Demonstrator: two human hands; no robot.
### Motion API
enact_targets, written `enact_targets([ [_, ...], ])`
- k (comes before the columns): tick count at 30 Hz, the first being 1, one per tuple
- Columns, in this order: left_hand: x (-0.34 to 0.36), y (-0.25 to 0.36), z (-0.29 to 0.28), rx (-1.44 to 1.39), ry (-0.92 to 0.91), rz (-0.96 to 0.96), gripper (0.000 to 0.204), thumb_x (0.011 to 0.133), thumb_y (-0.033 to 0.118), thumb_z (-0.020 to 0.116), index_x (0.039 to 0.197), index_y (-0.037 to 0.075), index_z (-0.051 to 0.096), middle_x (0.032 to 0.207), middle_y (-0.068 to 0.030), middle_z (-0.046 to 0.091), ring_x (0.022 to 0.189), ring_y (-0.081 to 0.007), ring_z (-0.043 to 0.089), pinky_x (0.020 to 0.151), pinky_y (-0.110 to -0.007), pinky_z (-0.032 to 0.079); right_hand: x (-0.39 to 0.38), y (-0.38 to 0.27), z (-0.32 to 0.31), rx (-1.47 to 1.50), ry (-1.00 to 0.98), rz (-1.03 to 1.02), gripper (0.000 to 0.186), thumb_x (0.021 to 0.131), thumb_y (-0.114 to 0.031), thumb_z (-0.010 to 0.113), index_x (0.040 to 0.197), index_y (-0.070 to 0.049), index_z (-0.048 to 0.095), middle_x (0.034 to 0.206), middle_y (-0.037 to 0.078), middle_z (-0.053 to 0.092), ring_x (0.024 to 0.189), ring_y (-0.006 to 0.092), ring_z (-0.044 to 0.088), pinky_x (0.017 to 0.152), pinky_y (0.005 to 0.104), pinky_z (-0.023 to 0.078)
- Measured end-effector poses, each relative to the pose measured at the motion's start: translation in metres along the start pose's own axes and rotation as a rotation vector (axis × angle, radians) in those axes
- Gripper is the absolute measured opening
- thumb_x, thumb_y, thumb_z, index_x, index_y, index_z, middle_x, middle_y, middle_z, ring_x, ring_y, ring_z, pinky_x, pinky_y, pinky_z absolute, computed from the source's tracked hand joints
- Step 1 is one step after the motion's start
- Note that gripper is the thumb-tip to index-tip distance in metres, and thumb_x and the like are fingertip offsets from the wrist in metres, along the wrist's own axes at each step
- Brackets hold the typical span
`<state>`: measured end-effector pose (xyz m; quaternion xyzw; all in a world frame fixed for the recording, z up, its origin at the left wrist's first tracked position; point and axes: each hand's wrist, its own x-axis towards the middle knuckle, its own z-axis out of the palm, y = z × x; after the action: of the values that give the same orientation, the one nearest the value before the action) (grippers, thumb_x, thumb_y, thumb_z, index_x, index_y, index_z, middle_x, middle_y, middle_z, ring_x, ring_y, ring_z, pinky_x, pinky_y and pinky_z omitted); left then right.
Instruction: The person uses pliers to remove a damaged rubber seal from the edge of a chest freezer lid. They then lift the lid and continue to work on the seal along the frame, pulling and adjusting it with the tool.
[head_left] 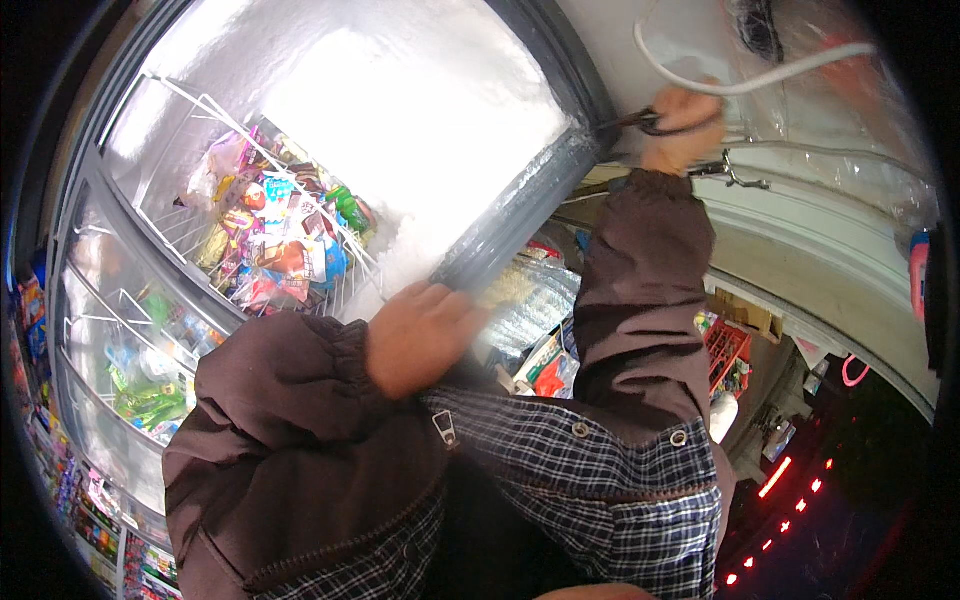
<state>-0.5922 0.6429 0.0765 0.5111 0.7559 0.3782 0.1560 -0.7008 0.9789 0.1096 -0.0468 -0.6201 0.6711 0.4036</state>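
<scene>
My left hand (420,335) is blurred and lies against the lower end of the grey freezer frame (520,215); its grip is unclear. A pale bristly thing (512,290) shows just beyond its fingers. My right hand (685,125) is raised at the frame's upper corner and is closed on a dark scissor-like tool (640,122). Thick white frost (400,110) covers the freezer's inner wall. A white wire basket (200,225) inside holds several colourful packets (285,240). Both arms wear brown jacket sleeves over a checked shirt.
A white cable (740,85) loops above my right hand, with a metal hook (735,172) just below it. Sliding glass lids (110,300) cover more packets at left. A red crate (728,352) and boxes sit below right; red lights (775,480) glow in the dark.
</scene>
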Motion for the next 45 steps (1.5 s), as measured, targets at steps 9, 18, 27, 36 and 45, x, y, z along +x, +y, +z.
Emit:
enact_targets([
  [9,-0.001,-0.004,-0.003,-0.003,-0.009,0.022,0.023,0.075,0.014,0.062,0.097,0.009,0.059,0.091,-0.0043,0.059,0.083,-0.0232,0.059,0.073,-0.035,0.047,-0.007,-0.017,0.024,-0.157,0.099,0.013,0.031,0.087,-0.013,0.045,0.058,-0.009,0.036,0.046,0.0,0.031,0.038,0.0116,0.031,0.039,0.0266,0.029],
  [18,-0.004,-0.008,0.0,-0.014,-0.005,0.034,0.025,0.076,0.015,0.063,0.1,0.01,0.058,0.091,-0.0049,0.059,0.082,-0.0241,0.058,0.072,-0.035,0.047,-0.012,0.005,0.004,-0.427,0.024,-0.034,0.033,0.088,-0.013,0.044,0.057,-0.009,0.032,0.048,0.002,0.031,0.039,0.0125,0.03,0.039,0.0281,0.026],
  [27,0.008,-0.006,-0.004,0.097,0.033,0.083,0.012,0.073,0.012,0.056,0.085,0.012,0.056,0.078,-0.005,0.051,0.076,-0.0235,0.056,0.064,-0.036,0.046,-0.134,-0.05,-0.01,0.139,0.194,0.321,0.045,0.095,-0.031,0.038,0.054,-0.017,0.025,0.042,-0.003,0.024,0.038,0.0133,0.024,0.04,0.0293,0.027],
  [36,0.169,-0.036,0.056,0.14,-0.077,0.195,0.04,0.078,0.016,0.058,0.115,0.002,0.055,0.115,-0.0209,0.055,0.108,-0.0382,0.051,0.092,-0.044,0.042,-0.217,-0.079,-0.111,-0.326,-0.069,0.506,0.039,0.093,-0.025,0.045,0.057,-0.01,0.039,0.051,0.002,0.037,0.047,0.0096,0.037,0.043,0.0287,0.03],
  [45,0.405,-0.195,0.233,0.347,0.161,0.098,0.032,0.088,0.014,0.054,0.116,-0.002,0.057,0.112,-0.0189,0.056,0.107,-0.0313,0.053,0.091,-0.038,0.043,-0.249,-0.126,-0.225,-0.283,-0.099,0.295,0.039,0.093,-0.024,0.052,0.062,-0.003,0.044,0.052,0.005,0.033,0.051,0.0148,0.03,0.05,0.0338,0.032],
])
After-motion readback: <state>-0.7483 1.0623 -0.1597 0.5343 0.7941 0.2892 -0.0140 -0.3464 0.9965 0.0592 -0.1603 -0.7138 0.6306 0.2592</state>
